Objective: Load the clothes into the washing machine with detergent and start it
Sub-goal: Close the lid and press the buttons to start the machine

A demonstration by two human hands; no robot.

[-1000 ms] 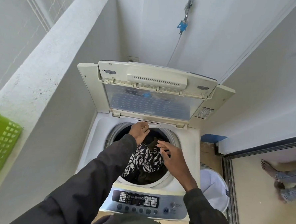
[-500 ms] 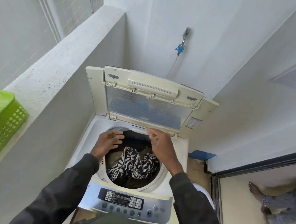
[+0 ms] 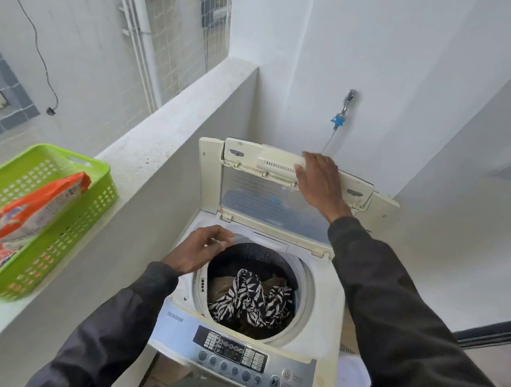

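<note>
The white top-loading washing machine [image 3: 328,305] stands below me with its folding lid [image 3: 266,188] raised upright. Inside the drum lie dark clothes and a black-and-white leaf-print garment [image 3: 249,300]. My right hand [image 3: 317,182] rests on the top edge of the raised lid, fingers over its handle bar. My left hand [image 3: 200,249] hovers at the drum's left rim, fingers loosely curled and holding nothing. An orange detergent packet [image 3: 35,206] lies in a green basket [image 3: 75,230] on the ledge to the left. The control panel [image 3: 238,356] faces me at the front.
A wide grey concrete ledge [image 3: 167,146] runs along the left of the machine. A tap with a blue fitting [image 3: 341,114] and hose sits on the wall behind the lid. White walls close in on the right; a dark door track [image 3: 491,333] lies at right.
Both hands have come out of the drum. My right hand rose to the top of the lid; my left moved to the drum's left rim. The view has tilted up and left, showing the basket.
</note>
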